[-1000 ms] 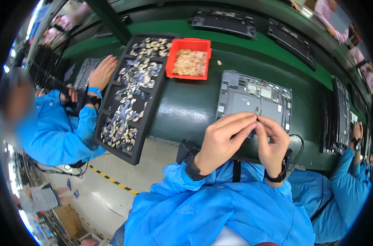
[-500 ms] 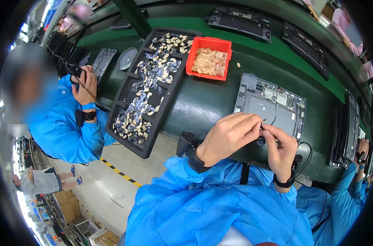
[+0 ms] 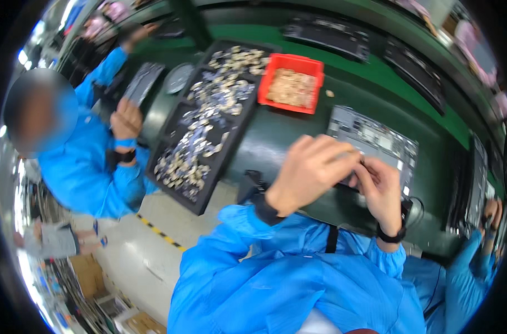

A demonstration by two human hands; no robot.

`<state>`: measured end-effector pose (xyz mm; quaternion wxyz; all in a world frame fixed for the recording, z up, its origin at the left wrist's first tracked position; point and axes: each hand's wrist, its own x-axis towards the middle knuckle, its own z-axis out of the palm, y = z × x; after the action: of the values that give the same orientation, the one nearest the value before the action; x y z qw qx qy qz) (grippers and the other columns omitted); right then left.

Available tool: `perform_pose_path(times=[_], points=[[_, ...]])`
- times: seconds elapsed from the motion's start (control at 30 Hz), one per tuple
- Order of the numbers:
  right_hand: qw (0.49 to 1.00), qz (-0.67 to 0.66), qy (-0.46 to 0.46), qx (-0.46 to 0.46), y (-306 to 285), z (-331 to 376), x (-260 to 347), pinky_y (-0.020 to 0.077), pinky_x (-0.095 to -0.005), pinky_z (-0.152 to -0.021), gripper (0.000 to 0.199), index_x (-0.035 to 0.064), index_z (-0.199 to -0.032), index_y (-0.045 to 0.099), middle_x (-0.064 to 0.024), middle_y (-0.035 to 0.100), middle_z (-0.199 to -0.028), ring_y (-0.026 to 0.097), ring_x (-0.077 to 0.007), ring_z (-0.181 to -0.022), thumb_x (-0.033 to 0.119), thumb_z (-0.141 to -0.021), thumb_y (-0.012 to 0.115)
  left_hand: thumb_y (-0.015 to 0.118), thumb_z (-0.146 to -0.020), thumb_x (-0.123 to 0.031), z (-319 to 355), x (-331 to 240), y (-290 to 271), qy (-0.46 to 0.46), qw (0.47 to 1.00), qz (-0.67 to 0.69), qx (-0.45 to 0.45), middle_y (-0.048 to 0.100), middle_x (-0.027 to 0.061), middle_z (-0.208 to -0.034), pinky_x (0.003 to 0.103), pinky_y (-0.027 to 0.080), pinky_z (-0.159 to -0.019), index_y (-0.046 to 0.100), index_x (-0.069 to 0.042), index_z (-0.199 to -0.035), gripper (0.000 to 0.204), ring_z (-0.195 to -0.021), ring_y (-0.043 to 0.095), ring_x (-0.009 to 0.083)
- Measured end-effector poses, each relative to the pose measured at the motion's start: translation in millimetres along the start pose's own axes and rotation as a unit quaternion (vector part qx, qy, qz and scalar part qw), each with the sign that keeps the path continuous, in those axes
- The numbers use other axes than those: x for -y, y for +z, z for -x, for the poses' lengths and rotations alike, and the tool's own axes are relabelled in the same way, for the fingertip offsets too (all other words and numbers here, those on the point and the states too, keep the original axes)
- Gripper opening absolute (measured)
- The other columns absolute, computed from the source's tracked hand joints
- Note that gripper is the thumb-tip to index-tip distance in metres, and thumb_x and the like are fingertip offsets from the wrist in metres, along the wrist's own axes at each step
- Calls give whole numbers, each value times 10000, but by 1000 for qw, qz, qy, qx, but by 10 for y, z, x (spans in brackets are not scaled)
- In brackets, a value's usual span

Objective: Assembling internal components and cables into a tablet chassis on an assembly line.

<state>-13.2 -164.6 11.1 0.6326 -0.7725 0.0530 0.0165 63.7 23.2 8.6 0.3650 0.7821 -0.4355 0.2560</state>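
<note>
My left hand [image 3: 316,173] and my right hand [image 3: 382,188] meet fingertip to fingertip over the near part of an opened laptop base [image 3: 401,146]. Both are closed in a pinch. Whatever sits between the fingers is small and dark, smeared by motion and mostly covered by them. The laptop base lies on the dark green bench, its inner boards exposed along the far side; my hands hide its near left part. Each wrist wears a black band.
Left of the laptop stand a red bin [image 3: 294,62] of beige pieces and a long black compartment tray [image 3: 193,205] with many small flexible parts. More laptop bases [image 3: 327,38] lie along the far side. A co-worker in blue [image 3: 92,172] sits at the left, another at the right.
My hands have come up and nearer together over the laptop base, still pinching. The view has shifted slightly. The left co-worker's one arm now reaches toward the far side.
</note>
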Motion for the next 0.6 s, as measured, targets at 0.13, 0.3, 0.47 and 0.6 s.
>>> perform_pose_path(times=[0.13, 0.3, 0.47, 0.6], points=[[997, 63, -42, 1, 59, 80, 86, 548, -250, -682, 202, -66, -1138, 699, -75, 727, -890, 652, -103, -752, 70, -1048, 579, 696, -767, -244, 87, 18, 3, 21, 998, 55, -14, 709, -70, -1029, 339, 473, -755, 725, -206, -995, 233, -940, 658, 152], [980, 185, -44, 53, -277, 5, -110, 447, -250, -711, 251, -88, -1222, 650, -50, 619, -908, 546, -86, -824, 65, -1077, 515, 679, -739, -308, 81, 41, 263, 83, 995, -31, -40, 588, -79, -695, 352, 406, -633, 594, -195, -703, 146, -727, 583, 171], [949, 289, -62, 108, -72, -3, 320, 564, -356, -830, 322, 32, -1287, 701, -162, 762, -1034, 708, -276, -885, 222, -1029, 673, 693, -663, -298, 208, 129, 229, 92, 990, -80, -72, 549, -67, -568, 363, 372, -603, 560, -173, -602, 193, -607, 578, 169], [972, 181, -109, 99, -103, -3, -28, 361, -222, -590, 281, -80, -1270, 625, -17, 569, -794, 439, -47, -665, 106, -1089, 515, 692, -626, -313, 137, 74, 75, 111, 988, -96, -56, 544, -61, -544, 370, 364, -605, 567, -180, -579, 189, -548, 571, 166]])
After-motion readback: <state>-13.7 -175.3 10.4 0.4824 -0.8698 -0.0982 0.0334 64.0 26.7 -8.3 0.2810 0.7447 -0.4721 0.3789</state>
